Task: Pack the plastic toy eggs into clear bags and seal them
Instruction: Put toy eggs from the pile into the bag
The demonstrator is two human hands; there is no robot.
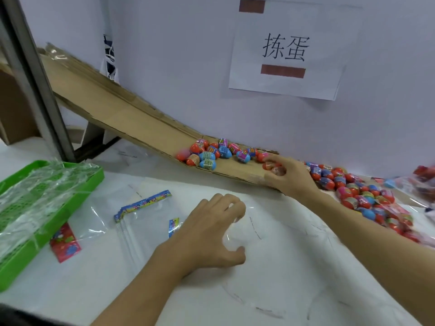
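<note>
Right hand (pixel 289 177) curls round eggs (pixel 274 167) on the far chute. Left hand (pixel 211 234) pinches the clear bag (pixel 237 234). Eggs: light, rigid, slippery; cup several, grip lightly

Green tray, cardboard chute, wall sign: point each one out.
green tray (pixel 95 176), head view, on its far right rim.
cardboard chute (pixel 113 109), head view, on its bare sloping surface.
wall sign (pixel 286 49), head view, on the printed characters.
</note>
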